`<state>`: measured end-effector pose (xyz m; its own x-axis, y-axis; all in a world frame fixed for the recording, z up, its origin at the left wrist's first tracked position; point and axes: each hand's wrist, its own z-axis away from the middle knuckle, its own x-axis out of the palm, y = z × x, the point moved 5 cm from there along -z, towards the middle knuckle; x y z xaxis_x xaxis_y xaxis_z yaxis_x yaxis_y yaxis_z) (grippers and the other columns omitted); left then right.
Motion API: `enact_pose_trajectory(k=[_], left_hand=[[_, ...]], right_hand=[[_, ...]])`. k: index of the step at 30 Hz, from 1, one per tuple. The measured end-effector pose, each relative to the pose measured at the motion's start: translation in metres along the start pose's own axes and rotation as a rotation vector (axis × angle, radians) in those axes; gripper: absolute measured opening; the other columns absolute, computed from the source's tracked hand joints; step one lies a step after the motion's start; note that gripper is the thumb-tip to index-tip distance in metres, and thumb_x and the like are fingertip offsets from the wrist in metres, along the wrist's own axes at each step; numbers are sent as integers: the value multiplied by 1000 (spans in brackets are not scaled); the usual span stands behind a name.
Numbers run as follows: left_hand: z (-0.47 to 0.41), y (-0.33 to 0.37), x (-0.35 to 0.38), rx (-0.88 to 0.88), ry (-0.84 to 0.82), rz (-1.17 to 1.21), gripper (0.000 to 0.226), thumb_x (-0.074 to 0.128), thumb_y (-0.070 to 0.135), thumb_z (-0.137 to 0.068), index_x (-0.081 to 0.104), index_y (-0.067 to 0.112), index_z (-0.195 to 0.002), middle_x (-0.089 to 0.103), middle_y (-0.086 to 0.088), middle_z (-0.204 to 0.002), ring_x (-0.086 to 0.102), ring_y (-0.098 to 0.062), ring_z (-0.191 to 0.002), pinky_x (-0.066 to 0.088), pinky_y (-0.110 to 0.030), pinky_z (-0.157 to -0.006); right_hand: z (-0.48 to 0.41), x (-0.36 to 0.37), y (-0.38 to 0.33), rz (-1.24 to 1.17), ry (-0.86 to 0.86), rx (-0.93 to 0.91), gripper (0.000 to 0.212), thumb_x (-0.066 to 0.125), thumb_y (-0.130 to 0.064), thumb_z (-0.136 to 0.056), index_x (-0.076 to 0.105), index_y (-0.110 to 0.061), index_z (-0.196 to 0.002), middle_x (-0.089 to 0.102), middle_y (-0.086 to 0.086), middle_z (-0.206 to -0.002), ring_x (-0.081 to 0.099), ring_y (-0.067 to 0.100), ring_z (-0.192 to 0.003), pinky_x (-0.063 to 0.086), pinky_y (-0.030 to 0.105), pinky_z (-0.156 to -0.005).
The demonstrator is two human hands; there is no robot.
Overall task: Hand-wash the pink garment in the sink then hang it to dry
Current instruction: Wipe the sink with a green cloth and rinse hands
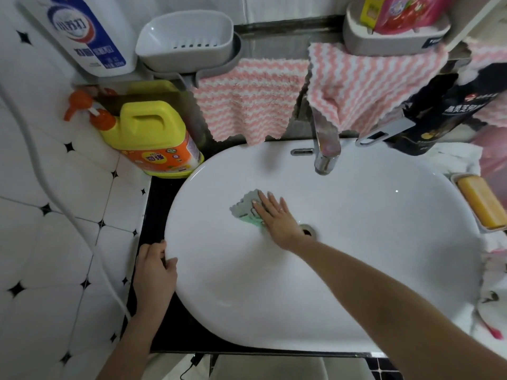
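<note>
A white oval sink (356, 270) fills the middle of the view, with a chrome tap (325, 144) at its back. My right hand (274, 218) lies flat with straight fingers on a small grey-green cloth (245, 205), pressing it against the basin just left of the drain (308, 231). My left hand (155, 272) grips the sink's left rim, thumb on top of the rim. Pink fabric (491, 160) shows at the far right edge, partly hidden. No water is visible in the basin.
Two pink-and-white striped cloths (247, 105) hang behind the sink. A yellow detergent jug (151, 141) with an orange pump stands at the left. A yellow soap bar (481, 204) lies in a dish at the right. A grey soap basket (186, 42) sits above.
</note>
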<state>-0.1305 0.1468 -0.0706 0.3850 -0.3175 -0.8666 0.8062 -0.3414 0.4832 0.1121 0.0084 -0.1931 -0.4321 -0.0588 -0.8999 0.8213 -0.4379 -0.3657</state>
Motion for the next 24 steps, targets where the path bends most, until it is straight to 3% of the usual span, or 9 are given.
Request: enact_pose_trajectory(k=[3,6,9,11,13,16,19,21,24], left_hand=[[-3,-2,2,-14,-9,-9,33,66,-4,-81,59,-4,-113,55,-18,-106,58,-34,-94,50,-46,-80],[-8,-4,3,-22,-17,-63,31,67,-5,-77,60,-5,-108,57,-22,-103,59,-39,-89,50,-48,-74],[-9,3,0,-24,-11,-147,25,64,-4,-80,60,-8,-104,55,-26,-102,57,-40,-82,47,-44,-67],[-6,12,-5,-20,16,-210,21,61,0,-84,60,-10,-103,52,-29,-103,53,-39,-82,42,-42,-66],[0,25,-9,17,76,-261,28,63,2,-84,59,-11,-108,51,-32,-108,50,-44,-93,43,-48,-72],[9,41,-5,210,185,-305,39,69,-3,-75,58,-11,-112,51,-35,-103,46,-50,-96,43,-55,-71],[10,57,7,284,143,-278,35,70,-4,-73,61,-5,-106,53,-30,-103,47,-47,-91,43,-53,-71],[9,66,18,319,59,-257,30,71,-2,-73,64,-2,-102,54,-24,-105,48,-43,-95,46,-52,-78],[10,81,32,355,-52,-158,27,68,-1,-77,65,1,-103,52,-18,-110,47,-37,-107,48,-52,-85]], right_hand=[[16,22,-77,-338,56,98,67,25,-25,-88,17,0,-150,6,17,-158,13,41,-144,18,63,-111],[47,21,-166,-499,-11,-66,58,26,-24,-102,3,-7,-152,-12,4,-158,-14,22,-146,-13,42,-118],[77,14,-168,-410,19,-269,56,31,-6,-99,12,-8,-152,-11,-6,-156,-17,18,-143,-21,33,-114],[93,17,-121,-208,93,-338,59,32,1,-89,29,-5,-148,3,-3,-157,-4,22,-144,-10,43,-116],[99,15,-61,52,82,-204,61,34,-10,-79,47,-8,-138,28,-1,-155,23,24,-142,22,51,-113],[100,7,-19,-19,-15,26,60,33,-13,-77,56,-10,-132,50,5,-142,54,31,-124,48,53,-95],[123,19,-60,-249,-68,-184,62,30,-3,-86,37,-18,-146,35,2,-152,37,27,-137,19,44,-115],[153,22,-79,-332,-239,-344,49,36,-6,-96,44,-20,-143,27,-3,-155,20,14,-145,-5,32,-118],[163,7,-19,-204,-315,-283,43,31,-26,-105,36,-23,-147,11,-5,-159,7,13,-147,-5,38,-119]])
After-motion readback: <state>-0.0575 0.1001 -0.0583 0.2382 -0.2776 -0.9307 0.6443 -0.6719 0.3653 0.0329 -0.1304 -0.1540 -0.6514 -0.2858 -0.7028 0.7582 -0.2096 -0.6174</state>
